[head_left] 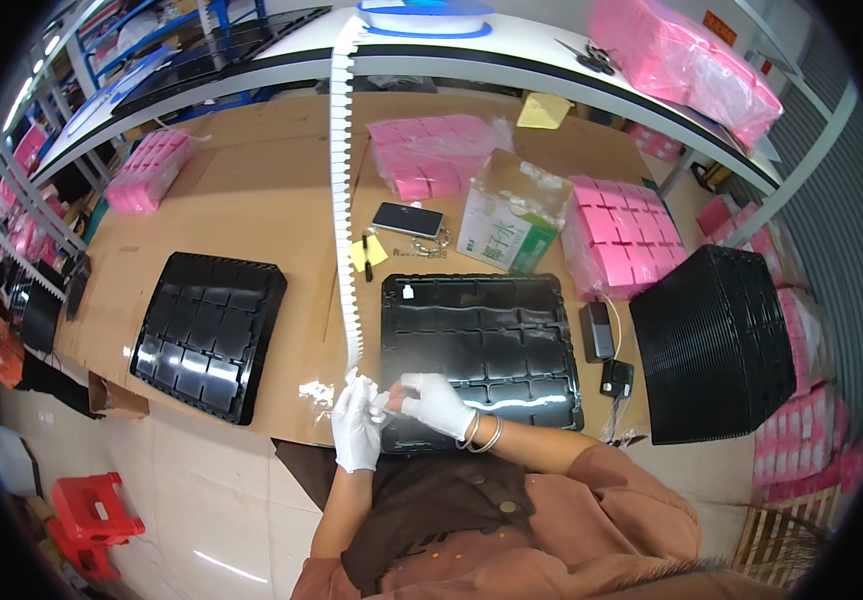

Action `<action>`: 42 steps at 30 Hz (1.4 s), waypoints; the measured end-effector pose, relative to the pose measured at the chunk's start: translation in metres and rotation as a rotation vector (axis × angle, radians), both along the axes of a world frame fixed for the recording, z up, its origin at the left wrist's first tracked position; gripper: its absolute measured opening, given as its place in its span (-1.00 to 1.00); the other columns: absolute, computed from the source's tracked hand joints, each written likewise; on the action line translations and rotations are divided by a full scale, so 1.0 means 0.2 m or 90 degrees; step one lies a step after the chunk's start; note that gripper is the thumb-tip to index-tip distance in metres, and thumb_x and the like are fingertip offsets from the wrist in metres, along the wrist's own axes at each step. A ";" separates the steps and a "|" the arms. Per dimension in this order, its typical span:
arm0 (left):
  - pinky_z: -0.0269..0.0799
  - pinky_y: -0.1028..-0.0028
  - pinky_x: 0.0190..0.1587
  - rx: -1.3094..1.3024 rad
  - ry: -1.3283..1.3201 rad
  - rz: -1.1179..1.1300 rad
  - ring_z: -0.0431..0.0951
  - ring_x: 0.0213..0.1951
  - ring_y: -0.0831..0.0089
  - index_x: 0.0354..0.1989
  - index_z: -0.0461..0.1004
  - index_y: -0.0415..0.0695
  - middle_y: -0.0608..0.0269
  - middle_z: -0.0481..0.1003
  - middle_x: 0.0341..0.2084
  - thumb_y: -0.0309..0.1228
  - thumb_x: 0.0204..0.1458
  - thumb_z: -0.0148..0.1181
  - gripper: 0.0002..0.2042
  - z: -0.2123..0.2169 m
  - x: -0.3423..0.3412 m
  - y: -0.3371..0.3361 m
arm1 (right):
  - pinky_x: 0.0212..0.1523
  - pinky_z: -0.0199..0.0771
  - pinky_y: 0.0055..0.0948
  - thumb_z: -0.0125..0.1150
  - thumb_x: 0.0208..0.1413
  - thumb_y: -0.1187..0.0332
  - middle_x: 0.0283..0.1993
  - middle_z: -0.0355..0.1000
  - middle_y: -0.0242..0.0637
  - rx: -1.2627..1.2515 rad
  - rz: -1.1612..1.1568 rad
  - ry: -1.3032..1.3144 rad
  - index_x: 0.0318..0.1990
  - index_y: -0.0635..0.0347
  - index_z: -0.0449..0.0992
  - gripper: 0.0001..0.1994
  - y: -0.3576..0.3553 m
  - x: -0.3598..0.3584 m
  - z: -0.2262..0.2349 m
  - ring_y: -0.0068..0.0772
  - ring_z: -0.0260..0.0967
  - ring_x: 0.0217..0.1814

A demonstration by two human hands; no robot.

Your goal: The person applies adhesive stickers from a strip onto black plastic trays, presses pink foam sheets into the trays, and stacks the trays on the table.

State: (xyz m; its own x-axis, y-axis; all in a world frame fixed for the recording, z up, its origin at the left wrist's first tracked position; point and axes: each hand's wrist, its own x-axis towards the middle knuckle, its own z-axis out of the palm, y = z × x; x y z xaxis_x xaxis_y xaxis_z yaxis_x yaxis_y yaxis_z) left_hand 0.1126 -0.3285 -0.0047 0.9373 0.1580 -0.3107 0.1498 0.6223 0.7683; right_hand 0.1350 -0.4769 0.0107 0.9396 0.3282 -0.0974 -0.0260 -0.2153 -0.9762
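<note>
A long white strip with a toothed edge [342, 200] hangs from the shelf above down to my left hand [356, 425], whose gloved fingers are closed around its lower end. Close beside it, my right hand [433, 403], gloved with bare fingertips, pinches a small white piece [381, 400] between the two hands. Its exact shape is hard to make out. Under my right hand lies a black plastic tray [471, 345] with shallow compartments. One small white piece [408, 292] rests in its far left corner.
Another black tray [209, 335] lies left, and a tall stack of black trays [716, 345] stands right. Beyond the middle tray are a phone [408, 219], a pen [367, 258], an open carton [511, 215] and pink bundles [623, 235]. A shelf edge [251, 88] crosses above the cardboard-covered table.
</note>
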 end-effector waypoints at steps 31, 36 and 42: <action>0.30 0.67 -0.43 0.149 -0.014 0.120 0.41 -0.49 0.67 -0.17 0.49 -0.26 0.27 0.51 -0.40 -0.35 0.18 0.10 -0.79 -0.06 -0.16 0.32 | -0.23 0.41 -0.18 0.27 -0.24 0.49 -0.34 0.37 -0.07 -0.470 0.137 -0.302 -0.52 0.23 0.44 -0.89 0.03 -0.10 -0.16 -0.07 0.38 -0.24; 0.34 0.66 -0.45 0.135 0.018 0.068 0.44 -0.50 0.67 -0.17 0.49 -0.29 0.24 0.53 -0.41 -0.37 0.15 0.14 -0.78 -0.01 -0.15 0.23 | -0.31 0.43 -0.24 0.37 -0.16 0.41 -0.31 0.37 -0.09 -0.500 0.116 -0.209 -0.32 0.26 0.41 -0.73 0.03 -0.01 -0.09 -0.13 0.42 -0.35; 0.37 0.65 -0.41 0.189 -0.016 0.039 0.44 -0.47 0.67 -0.18 0.51 -0.28 0.28 0.52 -0.41 -0.39 0.16 0.11 -0.80 -0.01 -0.12 0.14 | -0.40 0.39 -0.46 0.27 -0.03 0.40 -0.54 0.45 -0.28 -0.052 0.075 0.020 -0.30 0.30 0.53 -0.83 0.13 0.03 0.10 -0.54 0.38 -0.48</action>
State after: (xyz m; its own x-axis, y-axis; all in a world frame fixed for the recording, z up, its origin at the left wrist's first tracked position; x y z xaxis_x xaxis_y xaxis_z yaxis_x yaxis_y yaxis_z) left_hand 0.0884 -0.3015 -0.0071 0.9299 0.2951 -0.2194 0.0973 0.3778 0.9208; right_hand 0.1419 -0.4501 0.0310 0.8909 0.4260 -0.1575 -0.0266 -0.2973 -0.9544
